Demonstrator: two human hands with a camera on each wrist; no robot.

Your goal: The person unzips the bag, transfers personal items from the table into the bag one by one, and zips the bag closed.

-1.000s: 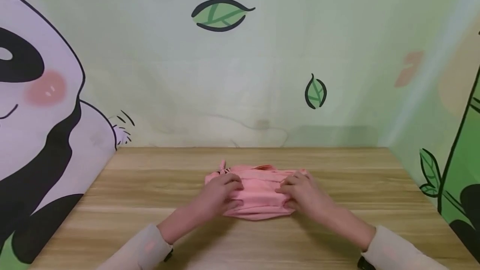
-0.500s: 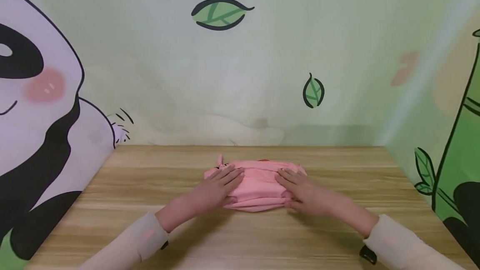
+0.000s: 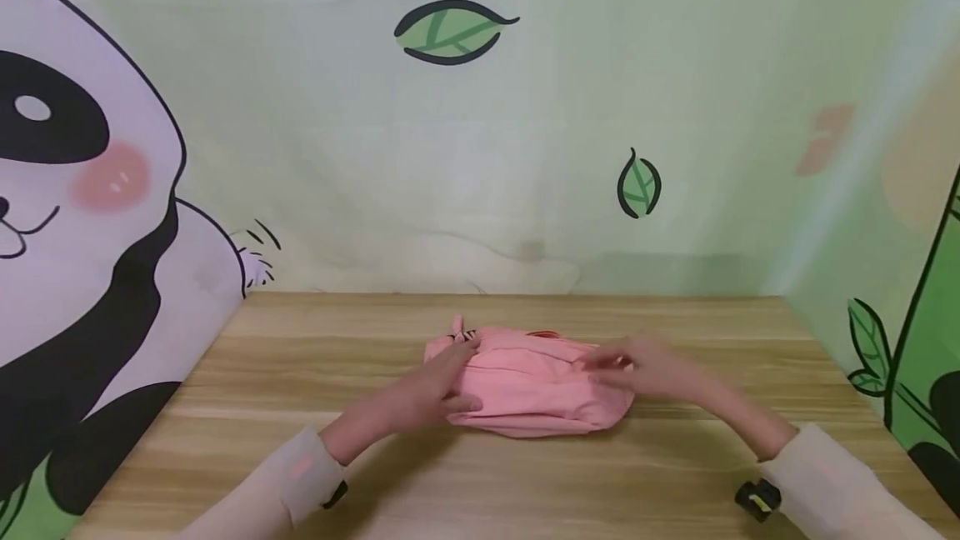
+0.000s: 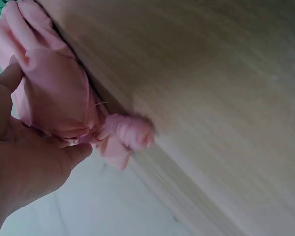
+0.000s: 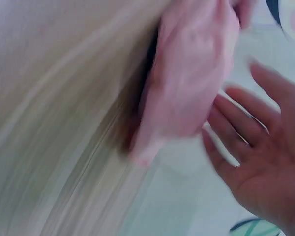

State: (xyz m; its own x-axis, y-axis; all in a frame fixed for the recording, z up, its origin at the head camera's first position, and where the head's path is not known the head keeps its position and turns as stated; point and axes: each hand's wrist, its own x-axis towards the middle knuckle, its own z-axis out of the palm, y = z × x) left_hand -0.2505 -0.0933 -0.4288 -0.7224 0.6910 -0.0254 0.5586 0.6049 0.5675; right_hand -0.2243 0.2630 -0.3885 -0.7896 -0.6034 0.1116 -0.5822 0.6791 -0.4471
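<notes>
A folded pink fabric bundle (image 3: pixel 525 386) lies on the wooden table, its surface creased. From its far left corner sticks up a short, knot-like pink tab (image 4: pixel 130 132), seen blurred in the left wrist view. My left hand (image 3: pixel 431 390) rests on the bundle's left end with fingers extended and the thumb nearer me, touching the cloth. My right hand (image 3: pixel 648 365) is over the right end, fingers spread and pointing inward. In the right wrist view this hand (image 5: pixel 265 142) is blurred, its fingertips beside the pink cloth and its palm bare.
The wooden table (image 3: pixel 255 382) extends around the bundle on all sides. Behind it hangs a pale green backdrop (image 3: pixel 330 148) printed with leaves and a panda. A black wrist device (image 3: pixel 758 498) sits under the right cuff.
Both hands were pressing flat on the bundle half a second ago. Since then the right hand has lifted and moved rightward, uncovering the bundle's right end; the left hand remains on its end.
</notes>
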